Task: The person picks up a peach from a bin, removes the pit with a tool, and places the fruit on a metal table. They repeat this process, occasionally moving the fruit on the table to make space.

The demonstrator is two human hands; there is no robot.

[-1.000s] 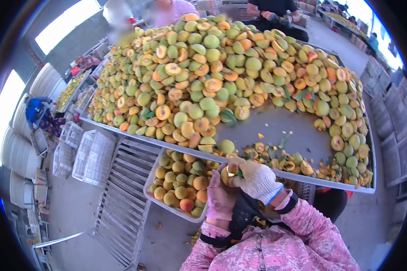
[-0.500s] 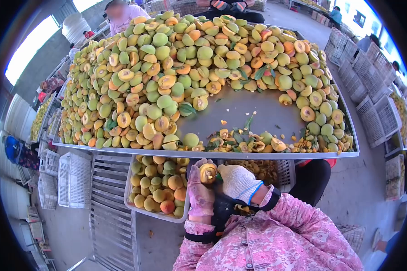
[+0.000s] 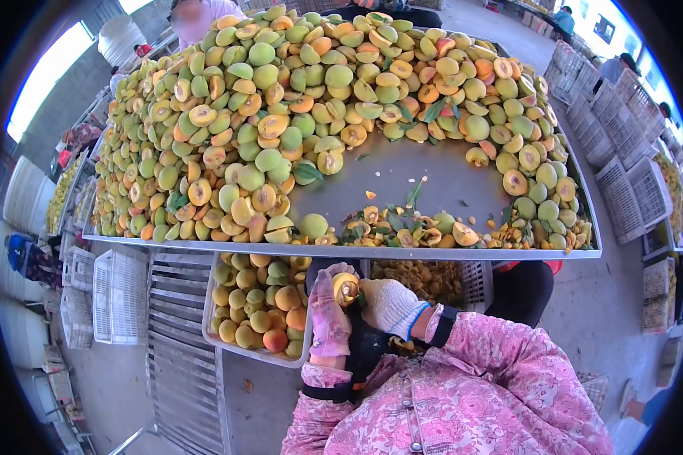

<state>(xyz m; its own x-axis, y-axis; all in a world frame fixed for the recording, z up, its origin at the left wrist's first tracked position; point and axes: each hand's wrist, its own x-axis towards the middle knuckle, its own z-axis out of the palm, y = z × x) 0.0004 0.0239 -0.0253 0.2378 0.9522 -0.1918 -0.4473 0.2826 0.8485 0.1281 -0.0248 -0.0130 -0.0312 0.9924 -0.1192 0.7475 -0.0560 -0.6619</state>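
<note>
My left hand, in a stained pink glove, is closed around a cut apricot with its yellow flesh facing up. Close against its right side is my right hand in a white knit glove with a blue edge. Its fingers are curled around something small and dark green, mostly hidden, that touches the apricot. Both hands are in front of my lap, just below the near edge of a metal table. A big heap of whole and halved apricots covers much of that table.
Below the table, a white crate of whole apricots stands left of my hands. Another crate with yellow pieces is behind them. A slatted metal rack is farther left. Scraps and leaves lie along the table's near edge.
The whole view has shifted slightly, the table and hands appearing a little higher and to the left. Both hands stay together at the apricot, with only a slight change in their pose.
</note>
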